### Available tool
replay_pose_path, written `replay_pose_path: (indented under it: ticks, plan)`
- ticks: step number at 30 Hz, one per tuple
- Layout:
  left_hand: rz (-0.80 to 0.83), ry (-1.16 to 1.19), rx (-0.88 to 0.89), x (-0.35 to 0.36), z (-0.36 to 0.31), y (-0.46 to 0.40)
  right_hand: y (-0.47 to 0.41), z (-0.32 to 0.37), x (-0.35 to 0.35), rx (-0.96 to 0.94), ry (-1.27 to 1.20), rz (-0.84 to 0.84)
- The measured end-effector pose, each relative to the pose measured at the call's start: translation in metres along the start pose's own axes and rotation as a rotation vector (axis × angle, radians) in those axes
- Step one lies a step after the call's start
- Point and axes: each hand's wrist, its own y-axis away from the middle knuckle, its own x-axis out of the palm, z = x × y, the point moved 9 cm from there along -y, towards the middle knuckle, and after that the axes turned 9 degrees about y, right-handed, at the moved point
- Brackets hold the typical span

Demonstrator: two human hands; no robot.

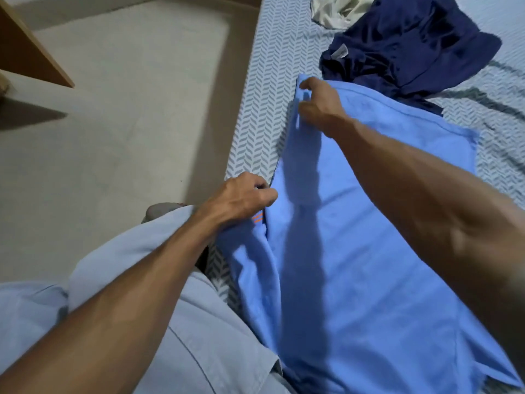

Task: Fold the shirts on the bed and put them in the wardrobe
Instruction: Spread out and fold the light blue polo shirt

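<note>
A light blue shirt (355,251) with small orange stripes lies spread flat on the bed (264,89). My left hand (244,196) pinches its near left edge, close to the orange stripes. My right hand (319,105) grips the same left edge farther up, at the shirt's far corner. Beyond it a dark navy shirt (406,44) lies crumpled on the bed. A cream garment (338,9) sits bunched at the top edge of the view, touching the navy one.
The bed has a grey herringbone sheet and its left side runs along a beige floor (113,123). A wooden furniture panel (25,44) juts in at the upper left. My own pale blue clothing (199,322) fills the lower left.
</note>
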Motion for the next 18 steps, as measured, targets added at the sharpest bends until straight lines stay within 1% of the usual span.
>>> replay_pose_path:
  ticks: [2,4,6,8,10,12,13,16,18]
  plan:
    - [0.068,0.015,-0.04,0.003,0.004,-0.002,-0.022,0.001,-0.001,0.018,0.034,-0.006]
    - [0.135,-0.062,-0.079,0.008,0.011,-0.003,-0.043,-0.003,0.001,0.048,0.071,-0.032]
    - [0.233,-0.134,-0.08,0.017,0.015,-0.002,-0.056,-0.01,0.002,0.085,0.094,-0.029]
    - [0.318,-0.226,-0.08,0.023,0.019,-0.005,-0.07,-0.019,-0.001,0.122,0.072,-0.051]
    - [0.381,-0.309,-0.091,0.028,0.022,-0.007,-0.077,-0.026,-0.007,0.126,0.019,-0.124]
    - [0.384,-0.341,-0.104,0.029,0.022,-0.008,-0.077,-0.031,-0.017,0.125,-0.048,-0.237]
    - [0.363,-0.341,-0.112,0.028,0.021,-0.008,-0.075,-0.033,-0.018,0.137,-0.071,-0.264]
    - [0.256,-0.3,-0.118,0.018,0.017,-0.006,-0.064,-0.032,-0.013,0.167,-0.093,-0.219]
    - [0.19,-0.237,-0.102,0.01,0.016,0.0,-0.059,-0.03,-0.005,0.149,-0.125,-0.175]
